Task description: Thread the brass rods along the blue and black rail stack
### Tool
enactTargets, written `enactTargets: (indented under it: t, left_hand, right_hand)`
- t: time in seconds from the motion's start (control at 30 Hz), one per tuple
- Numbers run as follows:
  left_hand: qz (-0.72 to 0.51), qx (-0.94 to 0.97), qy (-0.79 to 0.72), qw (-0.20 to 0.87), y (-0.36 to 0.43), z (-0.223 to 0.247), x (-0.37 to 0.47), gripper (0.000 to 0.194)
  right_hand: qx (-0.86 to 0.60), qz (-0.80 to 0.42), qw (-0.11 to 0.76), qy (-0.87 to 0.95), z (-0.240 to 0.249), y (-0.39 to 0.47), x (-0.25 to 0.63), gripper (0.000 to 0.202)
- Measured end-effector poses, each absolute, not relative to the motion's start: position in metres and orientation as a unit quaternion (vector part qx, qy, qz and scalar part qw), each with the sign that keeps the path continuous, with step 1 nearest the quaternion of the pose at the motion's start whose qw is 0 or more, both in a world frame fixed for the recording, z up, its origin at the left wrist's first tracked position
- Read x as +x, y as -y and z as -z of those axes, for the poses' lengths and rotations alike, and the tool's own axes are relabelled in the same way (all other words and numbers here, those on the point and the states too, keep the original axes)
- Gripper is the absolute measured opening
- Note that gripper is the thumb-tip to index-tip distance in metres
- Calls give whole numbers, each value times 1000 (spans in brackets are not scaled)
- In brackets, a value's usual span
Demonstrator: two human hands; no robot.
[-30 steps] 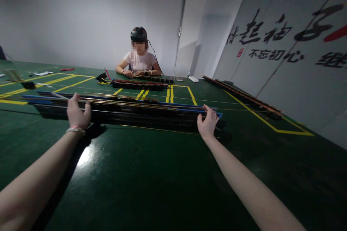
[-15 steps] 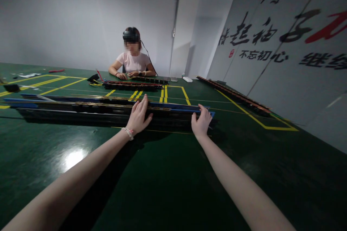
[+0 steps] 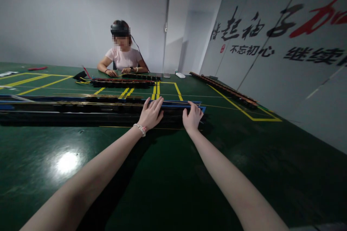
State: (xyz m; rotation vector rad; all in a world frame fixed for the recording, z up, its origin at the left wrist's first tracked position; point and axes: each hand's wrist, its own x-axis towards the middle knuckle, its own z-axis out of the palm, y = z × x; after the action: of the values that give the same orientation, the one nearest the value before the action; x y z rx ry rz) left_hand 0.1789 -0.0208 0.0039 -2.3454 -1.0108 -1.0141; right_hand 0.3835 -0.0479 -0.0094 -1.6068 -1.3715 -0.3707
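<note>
A long black trough-like holder (image 3: 81, 118) with blue edges lies across the green table before me, its left end cut off by the picture. Thin gold-coloured rods or wires (image 3: 114, 104) run lengthwise along its top, too fine to make out fully. My left hand (image 3: 151, 113), with a beaded bracelet at the wrist, rests over the holder right of its middle, fingers stretched out and thumb apart. At the right end, my right hand (image 3: 193, 116) has its fingers bent over the blue rim and its thumb on the near side; the fingertips are partly hidden.
Across the table a person (image 3: 123, 57) wearing a headset handles a dark strip (image 3: 141, 77). A wired black assembly (image 3: 121, 83) lies between us. Another long strip (image 3: 225, 88) lies at the right edge. Yellow tape lines (image 3: 176, 92) mark the green table (image 3: 168, 180).
My left hand has slid rightwards along the holder, closer to my right hand. My right hand stays at the holder's right end. The view has turned slightly right.
</note>
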Motion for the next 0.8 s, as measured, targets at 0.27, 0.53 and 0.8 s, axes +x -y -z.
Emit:
enactTargets:
  t: [0.27, 0.53, 0.8]
  left_hand:
    - [368, -828, 368, 208, 22, -3, 176, 44]
    - [381, -830, 367, 175, 25, 0, 171, 49]
    - [393, -829, 365, 162, 28, 1, 168, 43]
  right_hand:
    - [-663, 128, 463, 574, 6, 51, 382, 28]
    - [-648, 141, 451, 597, 8, 51, 383, 33]
    - [-658, 144, 442, 593, 7, 49, 382, 35]
